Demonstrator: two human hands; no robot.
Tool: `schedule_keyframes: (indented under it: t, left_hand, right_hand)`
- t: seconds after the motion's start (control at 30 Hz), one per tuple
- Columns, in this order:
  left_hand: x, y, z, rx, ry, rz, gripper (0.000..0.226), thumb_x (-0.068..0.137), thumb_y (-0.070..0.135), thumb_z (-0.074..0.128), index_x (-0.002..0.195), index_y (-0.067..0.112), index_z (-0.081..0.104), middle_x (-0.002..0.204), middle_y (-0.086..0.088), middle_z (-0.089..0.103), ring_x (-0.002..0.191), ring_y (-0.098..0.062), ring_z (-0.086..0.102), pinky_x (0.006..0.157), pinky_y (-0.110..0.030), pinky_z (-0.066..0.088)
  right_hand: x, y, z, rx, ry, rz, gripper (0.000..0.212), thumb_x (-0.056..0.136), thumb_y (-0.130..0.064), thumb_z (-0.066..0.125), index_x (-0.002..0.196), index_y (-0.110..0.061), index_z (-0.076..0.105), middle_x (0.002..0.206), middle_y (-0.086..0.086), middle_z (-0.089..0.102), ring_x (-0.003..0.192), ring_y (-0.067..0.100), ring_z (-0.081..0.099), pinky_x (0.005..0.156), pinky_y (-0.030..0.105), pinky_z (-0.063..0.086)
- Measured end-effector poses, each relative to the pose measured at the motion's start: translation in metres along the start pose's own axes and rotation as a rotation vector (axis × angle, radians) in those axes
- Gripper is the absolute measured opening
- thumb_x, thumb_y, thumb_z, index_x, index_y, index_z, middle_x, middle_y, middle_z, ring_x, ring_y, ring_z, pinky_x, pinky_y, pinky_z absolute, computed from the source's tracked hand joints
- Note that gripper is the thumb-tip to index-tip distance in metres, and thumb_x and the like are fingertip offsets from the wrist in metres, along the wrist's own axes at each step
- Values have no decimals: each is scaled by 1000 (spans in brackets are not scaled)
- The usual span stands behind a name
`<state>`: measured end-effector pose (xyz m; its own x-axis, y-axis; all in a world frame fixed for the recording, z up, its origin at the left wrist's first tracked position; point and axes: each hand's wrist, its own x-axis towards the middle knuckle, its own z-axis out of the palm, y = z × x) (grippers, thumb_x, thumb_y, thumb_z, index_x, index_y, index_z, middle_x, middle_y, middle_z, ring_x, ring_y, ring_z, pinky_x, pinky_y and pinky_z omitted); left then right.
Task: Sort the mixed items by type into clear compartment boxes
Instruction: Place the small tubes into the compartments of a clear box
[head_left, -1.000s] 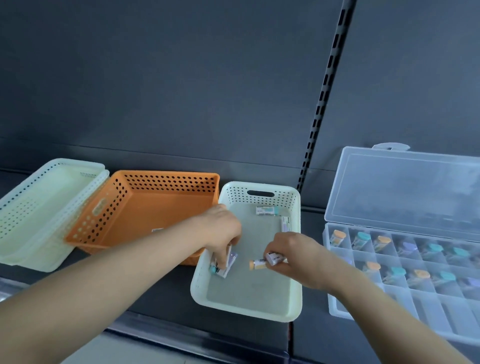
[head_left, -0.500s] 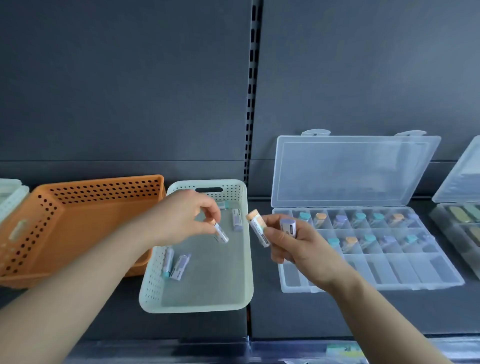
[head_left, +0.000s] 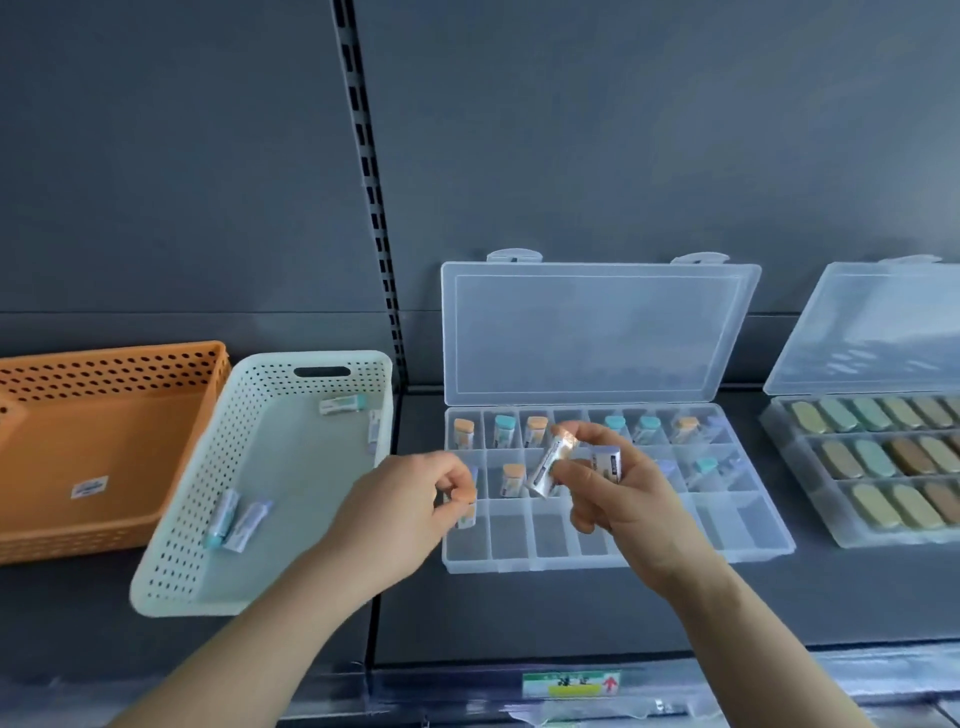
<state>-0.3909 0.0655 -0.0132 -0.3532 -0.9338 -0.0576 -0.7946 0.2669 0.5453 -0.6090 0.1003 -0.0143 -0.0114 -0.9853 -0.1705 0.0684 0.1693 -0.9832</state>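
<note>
An open clear compartment box (head_left: 748, 540) lies on the dark shelf, with small capped tubes standing in its two back rows. My right hand (head_left: 618, 499) hovers over its middle, holding two small tubes: an orange-capped tube (head_left: 550, 465) between thumb and forefinger and a purple-capped tube (head_left: 607, 462) behind it. My left hand (head_left: 415, 506) is over the box's left edge, fingers pinched on a small tube (head_left: 467, 512) that is mostly hidden. The pale green basket (head_left: 182, 525) to the left holds several loose tubes (head_left: 236, 519).
An orange basket (head_left: 104, 364) stands left of the green one. A second open clear box (head_left: 810, 467) with oval yellow, green and brown pieces sits at the right. The shelf's front edge carries a label strip (head_left: 571, 685).
Both hands moved right from the green basket to over the compartment box, carrying their tubes. The view shifted right, bringing the second clear box further into sight.
</note>
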Motion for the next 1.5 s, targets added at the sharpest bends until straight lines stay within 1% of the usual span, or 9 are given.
schedule_keyframes:
  t: [0.17,0.37,0.47,0.6,0.83,1.07,1.23,1.37,1.5]
  left_hand:
    - [0,1,28,70,-33,-62,8,90,25,60,84,29,63,88,29,50,64,8,50,55,-13,31]
    - [-6,2,36,97,-22,-127,8,90,25,59,87,31,62,94,19,60,62,3,46,55,-12,31]
    - [-10,3,36,99,-17,-144,8,90,27,61,97,31,62,98,20,58,68,2,47,56,-9,28]
    - [-14,2,37,69,-6,-166,27,89,30,64,116,29,59,104,20,51,82,-4,47,64,-15,33]
    - [-18,8,19,-456,104,-319,19,90,29,65,108,27,61,81,6,57,60,-2,57,55,-12,42]
    - [-17,17,1,-1475,66,-591,35,88,-15,35,113,-2,57,87,-13,48,67,-20,45,50,-27,49]
    - [-12,24,7,-1652,64,-603,8,85,-5,59,89,-8,65,78,-13,70,79,-18,62,58,-18,55]
    - [-9,30,13,-1882,99,-681,18,77,3,67,94,-3,67,88,-15,71,78,-17,67,57,-22,57]
    - [-9,41,23,-1681,87,-607,23,90,16,61,108,4,69,88,-9,64,59,-11,53,45,-18,46]
  right_hand:
    - [1,9,-11,-164,-11,-2,11,91,-16,63,95,-8,58,72,-9,64,51,19,41,56,30,44]
    - [6,22,-9,-319,-62,-2,7,87,-15,68,83,-19,64,67,-3,60,54,16,41,51,30,44]
    - [8,27,-1,-412,-85,-49,5,86,-13,70,87,-11,66,64,-20,61,46,1,47,49,13,37]
    - [13,41,8,-732,-89,-180,4,86,-27,69,87,-25,67,79,-18,64,60,4,56,57,13,43]
    - [20,57,12,-1050,-126,-279,15,88,-35,61,91,-22,68,89,-6,68,80,14,62,70,31,52]
    - [15,52,8,-925,-117,-255,21,87,-32,67,100,-17,72,96,-4,70,84,12,63,72,18,48]
    - [11,43,-1,-800,-46,-177,28,80,-37,74,104,-23,72,96,-10,68,69,-3,59,61,6,42]
    - [6,32,-11,-536,57,-97,5,82,-24,74,80,-21,71,69,-6,65,51,7,50,48,16,39]
    - [3,23,-31,-196,50,95,29,96,-27,51,94,-3,67,68,2,44,55,15,36,57,32,34]
